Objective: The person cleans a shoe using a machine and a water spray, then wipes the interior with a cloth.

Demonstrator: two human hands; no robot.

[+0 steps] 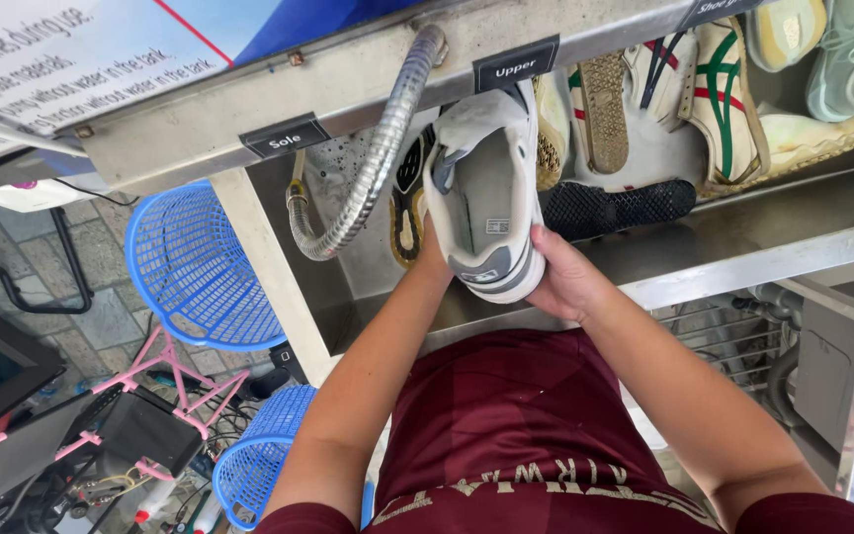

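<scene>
Nearest, both forearms rise from the maroon shirt point(536, 415) and meet at a white and grey sneaker point(483, 193), held heel toward the wearer and toe tipped away, its opening facing up, over the front edge of a steel sink point(743, 262). As a judgement, the shoe looks clean on top but is in hand rather than set down, so the handling seems midway, with the other shoes waiting. The right hand point(567, 277) cups the heel from four o'clock, fingers curled together under the sole and thumb along the side. The left hand point(434, 259) sits at eight o'clock, mostly hidden behind the shoe, so whether its fingers are spread or closed I cannot tell. Farther off, a flexible metal hose point(373, 163) hangs at ten o'clock, and several more shoes point(684, 99) lie piled in the basin toward one and two o'clock. Blue mesh baskets point(195, 267) stand at nine o'clock, beside the sink.
</scene>
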